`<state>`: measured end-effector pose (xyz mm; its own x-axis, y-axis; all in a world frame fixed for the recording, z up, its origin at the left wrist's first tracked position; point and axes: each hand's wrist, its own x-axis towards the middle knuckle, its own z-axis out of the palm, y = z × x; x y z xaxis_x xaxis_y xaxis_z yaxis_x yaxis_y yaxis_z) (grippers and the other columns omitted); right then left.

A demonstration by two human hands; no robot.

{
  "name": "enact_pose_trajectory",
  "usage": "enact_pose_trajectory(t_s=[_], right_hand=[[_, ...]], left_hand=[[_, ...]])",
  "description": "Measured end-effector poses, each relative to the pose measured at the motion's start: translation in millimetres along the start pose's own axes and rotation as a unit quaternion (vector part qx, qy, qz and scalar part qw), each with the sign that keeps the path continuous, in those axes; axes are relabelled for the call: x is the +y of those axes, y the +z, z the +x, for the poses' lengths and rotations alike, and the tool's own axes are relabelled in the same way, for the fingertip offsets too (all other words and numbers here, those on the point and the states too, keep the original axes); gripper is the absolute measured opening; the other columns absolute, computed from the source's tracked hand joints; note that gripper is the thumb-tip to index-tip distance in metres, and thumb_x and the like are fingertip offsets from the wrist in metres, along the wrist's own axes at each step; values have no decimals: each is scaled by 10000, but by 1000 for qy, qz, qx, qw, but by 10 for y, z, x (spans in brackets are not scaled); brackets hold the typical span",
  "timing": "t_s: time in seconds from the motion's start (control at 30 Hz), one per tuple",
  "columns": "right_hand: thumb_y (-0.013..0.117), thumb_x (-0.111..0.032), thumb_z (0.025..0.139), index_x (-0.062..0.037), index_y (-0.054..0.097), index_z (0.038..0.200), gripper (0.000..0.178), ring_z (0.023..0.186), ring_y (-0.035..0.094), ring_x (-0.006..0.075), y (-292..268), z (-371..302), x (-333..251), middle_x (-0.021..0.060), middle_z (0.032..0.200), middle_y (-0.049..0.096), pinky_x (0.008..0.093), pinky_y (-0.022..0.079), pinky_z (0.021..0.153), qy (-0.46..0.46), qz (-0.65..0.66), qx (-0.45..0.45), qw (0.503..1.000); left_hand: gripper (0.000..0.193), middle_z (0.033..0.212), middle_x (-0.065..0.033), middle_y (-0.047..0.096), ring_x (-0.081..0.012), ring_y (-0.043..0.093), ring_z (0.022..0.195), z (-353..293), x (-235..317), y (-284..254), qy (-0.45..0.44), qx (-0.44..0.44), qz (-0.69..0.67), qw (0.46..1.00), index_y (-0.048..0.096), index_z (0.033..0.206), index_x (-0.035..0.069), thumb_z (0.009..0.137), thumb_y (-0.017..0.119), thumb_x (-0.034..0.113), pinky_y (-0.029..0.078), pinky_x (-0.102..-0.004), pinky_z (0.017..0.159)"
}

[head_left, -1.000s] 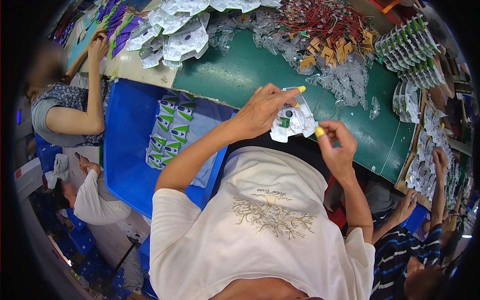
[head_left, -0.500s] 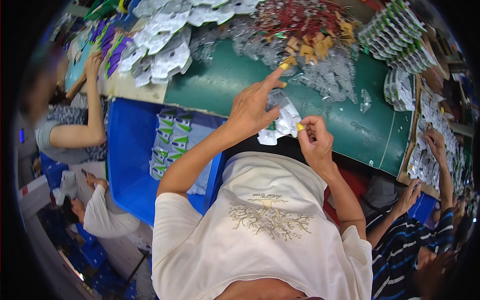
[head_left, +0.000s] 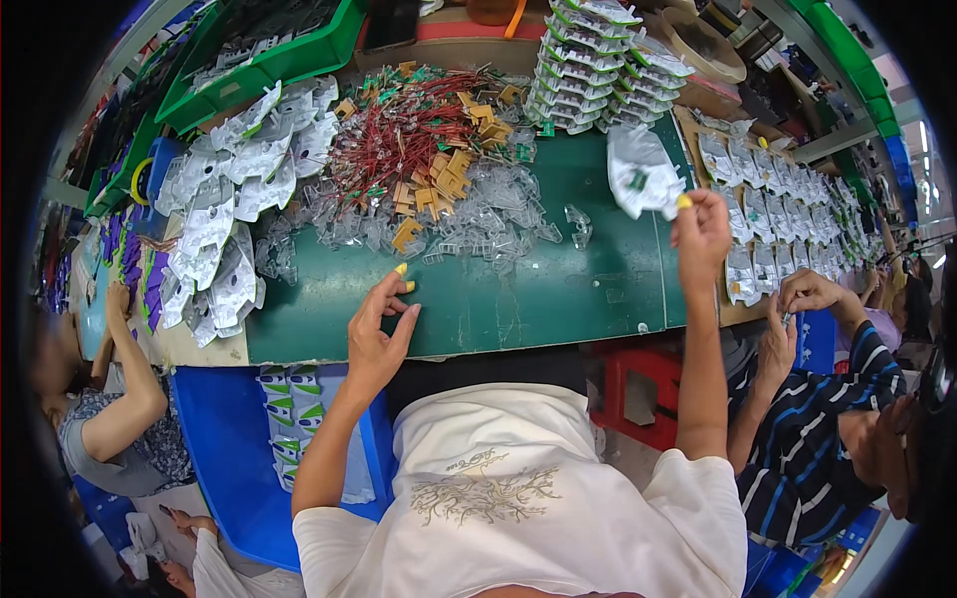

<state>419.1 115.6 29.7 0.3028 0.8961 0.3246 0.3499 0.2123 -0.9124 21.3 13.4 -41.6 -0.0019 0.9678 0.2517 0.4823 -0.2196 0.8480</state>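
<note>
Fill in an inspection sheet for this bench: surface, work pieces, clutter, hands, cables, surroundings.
Surface: smooth green tabletop, scuffed, with small white specks.
Work pieces: white moulded plastic shell carrying a small green board, both blurred.
Clutter: heaped clear plastic pieces and orange-tan notched blocks; one separate clear piece lies apart.
Hands: right hand holds the shell by its near edge; left hand is empty and open.
Cables: tangled thin red wires beside the blocks.
Surroundings: blue plastic bin below the table edge, holding green-and-white parts; co-worker in dark striped top at right.
</note>
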Motion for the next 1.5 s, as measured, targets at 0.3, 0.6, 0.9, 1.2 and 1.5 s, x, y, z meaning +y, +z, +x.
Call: enact_pose_trajectory(t_s=[0.3, 0.6, 0.9, 1.2, 1.5], right_hand=[[622, -91, 928, -27, 562, 1095, 189, 517, 491, 38, -131, 544, 534, 7, 687, 595, 187, 367, 428, 40, 6, 63, 997], [663, -18, 906, -32, 666, 1052, 147, 646, 502, -2, 708, -40, -93, -51, 781, 614, 163, 380, 540, -56, -12, -108, 992], [668, -23, 809, -6, 726, 959, 161, 587, 587, 107, 1934, 124, -480, 77, 819, 673, 254, 459, 552, -186, -54, -209, 959], [656, -49, 859, -18, 727, 1000, 161, 728, 637, 181, 2081, 308, -561, 102, 901, 676, 279, 499, 661, -337, -157, -242, 896], [607, -181, 891, 24, 704, 918, 229, 610, 641, 126, 2447, 1310, -1125, 84, 752, 691, 231, 510, 527, 137, 116, -385, 905]], left_hand=[[371, 902, -104, 659, -224, 606, 732, 14, 13, 71, 65, 31, 43, 996, 619, 1142, -13, 788, 727, -20, 500, -338, 682], [349, 868, -104, 671, -234, 626, 713, 0, 58, 58, 66, 52, 49, 995, 648, 1110, -2, 774, 742, -7, 504, -341, 661], [283, 829, -112, 676, -270, 631, 739, -20, 21, 87, 87, 82, 39, 992, 657, 1056, 2, 783, 728, 0, 496, -361, 663], [233, 789, -97, 645, -273, 597, 715, -48, -48, 92, 105, 96, 67, 988, 668, 1025, 14, 798, 719, 29, 481, -376, 659], [201, 791, -84, 641, -269, 598, 718, -19, -26, 72, 138, 115, 74, 981, 672, 983, 19, 787, 714, 26, 483, -379, 667]])
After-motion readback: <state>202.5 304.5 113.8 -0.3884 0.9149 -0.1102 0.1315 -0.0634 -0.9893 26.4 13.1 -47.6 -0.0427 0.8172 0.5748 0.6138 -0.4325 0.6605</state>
